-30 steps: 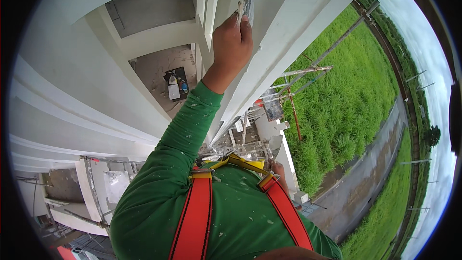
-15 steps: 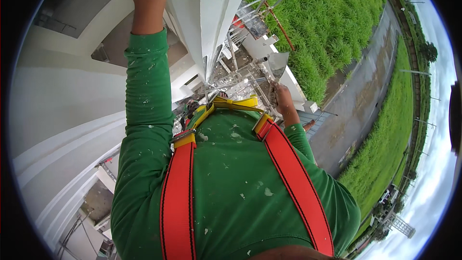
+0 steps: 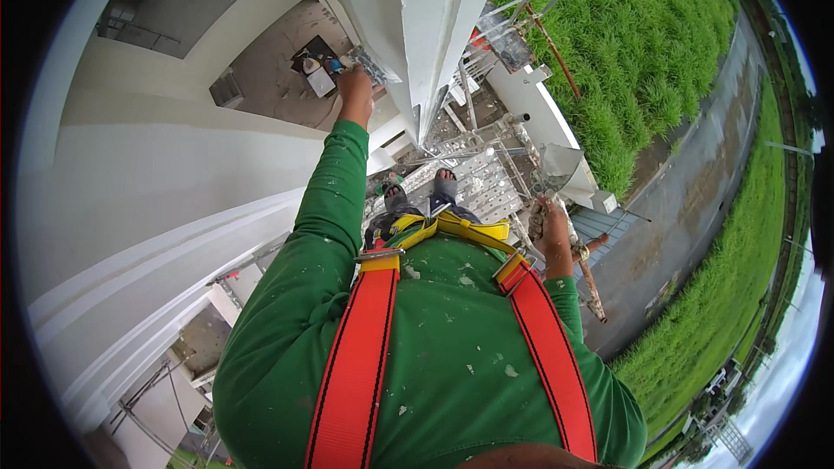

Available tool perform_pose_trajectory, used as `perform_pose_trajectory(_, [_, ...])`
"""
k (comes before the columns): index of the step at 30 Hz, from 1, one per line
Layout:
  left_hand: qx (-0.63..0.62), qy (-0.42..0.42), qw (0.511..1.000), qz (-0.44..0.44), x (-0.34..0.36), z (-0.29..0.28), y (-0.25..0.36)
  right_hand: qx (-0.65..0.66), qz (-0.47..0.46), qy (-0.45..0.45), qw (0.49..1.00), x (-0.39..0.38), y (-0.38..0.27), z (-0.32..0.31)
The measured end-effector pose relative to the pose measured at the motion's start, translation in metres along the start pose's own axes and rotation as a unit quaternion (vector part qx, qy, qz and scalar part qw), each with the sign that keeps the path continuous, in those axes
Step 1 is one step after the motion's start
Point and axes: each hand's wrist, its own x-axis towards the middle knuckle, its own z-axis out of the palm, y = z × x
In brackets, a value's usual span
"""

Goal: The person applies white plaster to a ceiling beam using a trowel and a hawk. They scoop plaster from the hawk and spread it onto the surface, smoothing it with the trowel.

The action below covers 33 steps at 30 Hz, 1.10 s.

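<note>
wall corner [image 3: 434,26]: smooth matt white plaster, we'd say
shirt [image 3: 434,365]: green cloth, paint-flecked
harness straps [image 3: 356,365]: orange woven webbing
scaffold platform [image 3: 478,187]: perforated dull metal
hawk [image 3: 560,165] we hold: grey metal, smeared

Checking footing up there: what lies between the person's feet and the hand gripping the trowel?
In the head view, only the perforated metal scaffold deck and its thin rails span from the feet to the right hand holding the trowel.

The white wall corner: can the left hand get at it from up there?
Probably yes. The left hand is stretched out right beside the white wall corner, pressing a flat tool against it. Nothing sits between them. The right hand is busy holding a trowel.
</note>
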Motion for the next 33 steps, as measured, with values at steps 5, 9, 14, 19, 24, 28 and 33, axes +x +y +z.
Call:
perform_pose_trajectory(5, [0.000, -0.005, 0.999, -0.049, 0.015, 0.023, -0.044, -0.030, 0.006, 0.025, 0.999, -0.012, -0.002, -0.016])
perform_pose_trajectory(9, [0.061, -0.019, 0.998, 0.010, 0.009, 0.046, -0.025, -0.038, 0.000, 0.036, 0.999, -0.013, -0.002, -0.027])
perform_pose_trajectory(14, [0.048, 0.004, 0.983, 0.175, -0.035, 0.069, 0.053, -0.027, -0.008, 0.052, 0.998, -0.008, -0.009, -0.022])
perform_pose_trajectory(19, [0.080, 0.008, 0.933, 0.351, -0.115, 0.104, 0.168, -0.035, -0.006, 0.023, 0.999, 0.009, -0.020, -0.010])
perform_pose_trajectory(24, [0.137, 0.036, 0.843, 0.519, -0.159, 0.128, 0.260, -0.084, -0.028, -0.033, 0.996, 0.039, -0.040, 0.005])
perform_pose_trajectory(28, [0.243, 0.100, 0.691, 0.674, -0.207, 0.152, 0.335, -0.112, -0.066, -0.060, 0.990, 0.070, -0.051, 0.010])
perform_pose_trajectory(33, [0.196, 0.063, 0.658, 0.724, -0.281, 0.167, 0.374, -0.134, -0.062, -0.082, 0.986, 0.070, -0.059, 0.014])
